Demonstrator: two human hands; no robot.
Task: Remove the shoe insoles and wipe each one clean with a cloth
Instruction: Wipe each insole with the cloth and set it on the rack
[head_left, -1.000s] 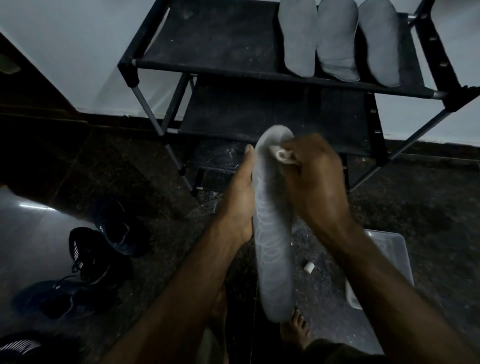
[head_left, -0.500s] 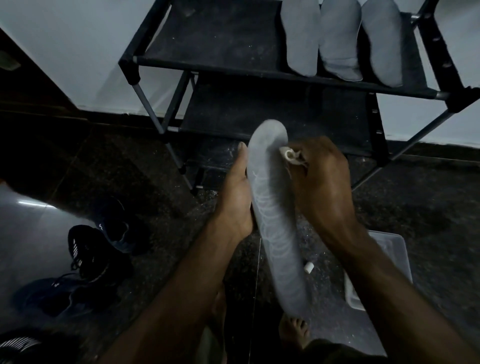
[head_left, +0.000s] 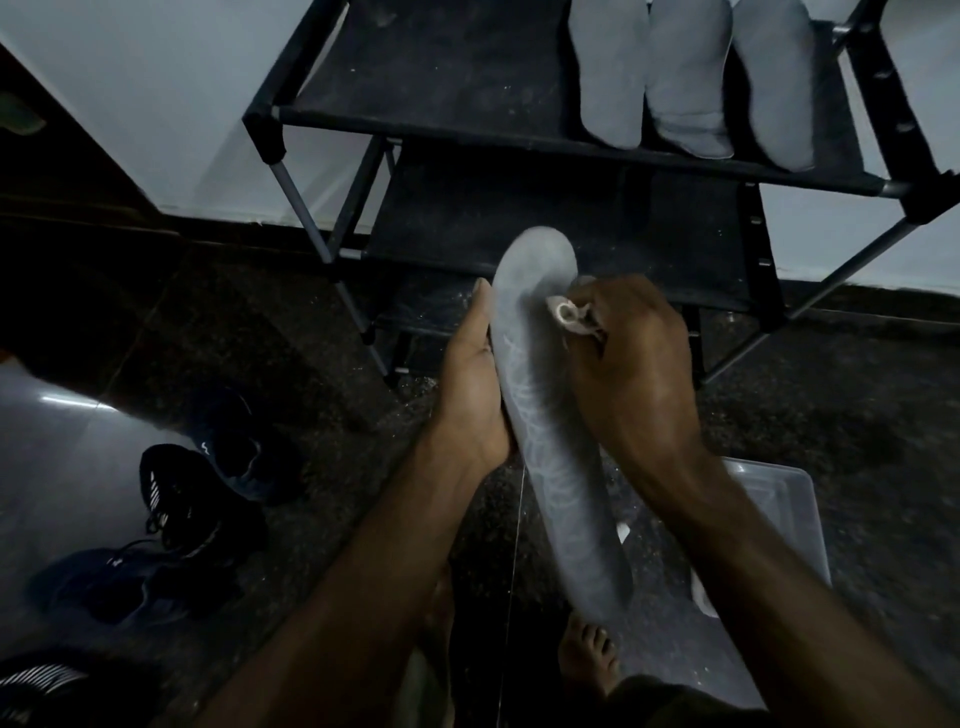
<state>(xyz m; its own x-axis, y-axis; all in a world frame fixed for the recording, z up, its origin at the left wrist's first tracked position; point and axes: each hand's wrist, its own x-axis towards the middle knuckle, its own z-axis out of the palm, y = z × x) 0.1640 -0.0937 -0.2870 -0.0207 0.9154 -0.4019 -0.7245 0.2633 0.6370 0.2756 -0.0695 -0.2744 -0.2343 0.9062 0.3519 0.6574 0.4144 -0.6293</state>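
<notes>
Grey insole (head_left: 550, 415) is held in the air between both hands, over the dark floor (head_left: 311, 322) in front of the shoe rack (head_left: 467, 104). Left hand (head_left: 475, 384) sits on its left edge, about mid-length, fingers straight along the edge and thumb side up; the grip behind the insole is hidden. Right hand (head_left: 631, 364) is on the right side near the upper end, fingers curled around a small wadded white cloth (head_left: 569, 314) pressed to the insole's face.

Long axis runs near-vertical in the head view, slightly tilted: rounded upper end points toward the rack, lower end points down-right toward the person's bare foot (head_left: 589, 654). Patterned face is toward the camera.

Three more grey insoles (head_left: 691, 78) lie side by side on the rack's top shelf, right end, long axes parallel. A clear plastic tub (head_left: 774, 499) is on the floor under the right forearm. Dark sneakers (head_left: 197, 499) sit on the floor at left, well apart from the hands.
</notes>
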